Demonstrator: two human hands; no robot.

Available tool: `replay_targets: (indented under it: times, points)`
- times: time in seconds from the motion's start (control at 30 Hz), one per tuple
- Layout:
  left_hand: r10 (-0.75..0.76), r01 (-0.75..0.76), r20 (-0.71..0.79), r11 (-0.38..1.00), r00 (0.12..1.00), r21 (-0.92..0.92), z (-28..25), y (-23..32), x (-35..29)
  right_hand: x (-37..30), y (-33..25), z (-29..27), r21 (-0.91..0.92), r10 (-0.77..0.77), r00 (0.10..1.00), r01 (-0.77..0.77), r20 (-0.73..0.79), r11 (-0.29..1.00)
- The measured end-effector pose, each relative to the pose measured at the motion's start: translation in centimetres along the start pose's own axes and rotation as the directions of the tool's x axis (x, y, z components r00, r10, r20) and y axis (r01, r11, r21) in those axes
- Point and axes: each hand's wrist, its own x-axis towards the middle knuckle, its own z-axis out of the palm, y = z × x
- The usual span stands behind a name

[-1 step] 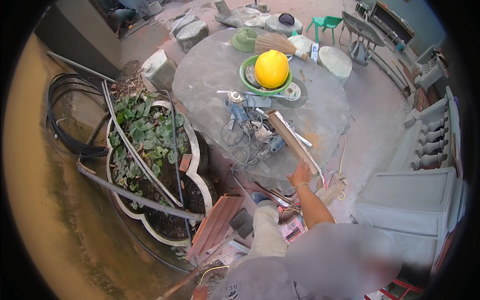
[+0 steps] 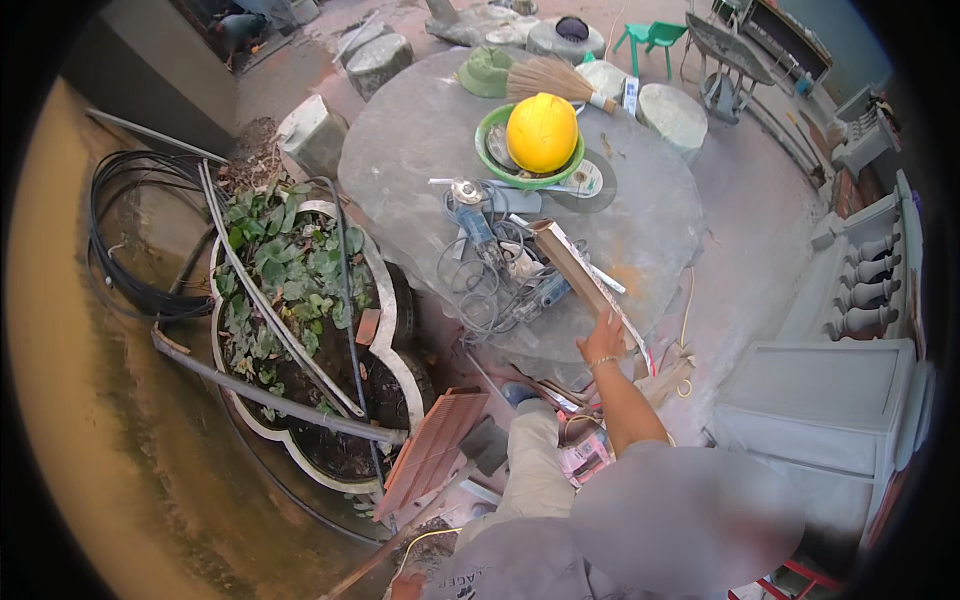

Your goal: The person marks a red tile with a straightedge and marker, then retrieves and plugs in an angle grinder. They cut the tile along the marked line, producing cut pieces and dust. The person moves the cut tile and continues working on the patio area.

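Observation:
My right hand (image 2: 603, 340) reaches over the near edge of the round grey stone table (image 2: 400, 150). Its fingers are spread at the near end of a long, narrow cardboard box (image 2: 585, 275), touching it or just over it. A bracelet circles the wrist. To the left of the box lie a blue angle grinder (image 2: 473, 222) and a second blue power tool (image 2: 552, 290), among tangled grey cords (image 2: 478, 295). Only a small part of my left hand (image 2: 407, 586) shows at the lower edge, near a wooden handle (image 2: 360, 575); its fingers are hidden.
A yellow hard hat (image 2: 542, 135) sits in a green basin (image 2: 490, 125), with a straw broom (image 2: 555, 82) and green hat (image 2: 485, 72) behind. At left stands a planter (image 2: 385, 290) crossed by pipes. Red hollow bricks (image 2: 430, 450) lean beside my leg. Grey balusters (image 2: 865, 295) line the right.
My right hand has shifted slightly forward along the box, its fingers still spread. Slightly more of my left hand shows at the lower edge. The table's things keep their places.

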Motion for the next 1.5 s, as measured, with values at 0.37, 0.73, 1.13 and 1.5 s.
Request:
replay_targets:
  times: [0.37,0.73,1.13,1.5]
  points:
    - [0.209,-0.234,-0.159,0.959,0.965,-0.158,3.4,23.2,-3.3,17.3,3.5,4.0,-0.125,-0.249,0.967,0.254,0.053,0.959]
    - [-0.105,0.104,-0.014,0.994,0.994,-0.02,6.2,21.0,-4.4,21.1,-0.6,4.9,0.425,0.018,0.987,-0.085,0.159,0.901]
    - [0.006,-0.007,-0.072,1.0,0.997,-0.018,5.3,22.0,-5.0,14.0,-7.8,14.5,0.72,0.417,0.735,-0.655,0.535,0.231]
    - [0.532,-0.522,0.132,0.846,0.836,-0.103,6.2,36.3,-4.3,2.0,-5.0,-13.7,0.912,-0.239,0.904,-0.277,0.354,0.303]
